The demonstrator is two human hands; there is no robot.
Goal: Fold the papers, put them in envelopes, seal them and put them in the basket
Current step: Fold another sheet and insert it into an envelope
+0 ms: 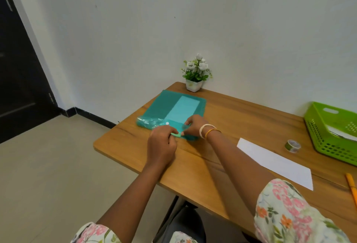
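Fingers of both hands, left (161, 144) and right (195, 127), pinch the folder's (170, 105) near flap | step: opening it, probably for an envelope | folded paper (276, 162) waits on table (222, 165), basket (328, 132) far right | next: lift flap, draw one out

A wooden surface (231, 127) with rounded corners stands in the corner of a plain white wall (173, 20), its far edge running along that wall. A small potted plant (196, 72) with white flowers sits at the surface's far corner, right against the wall. Left of the surface lies a pale tiled floor (48, 165), edged by a black skirting board (90, 116) at the wall's foot. Further left of the surface is a dark door (17, 69). The light is soft and even.
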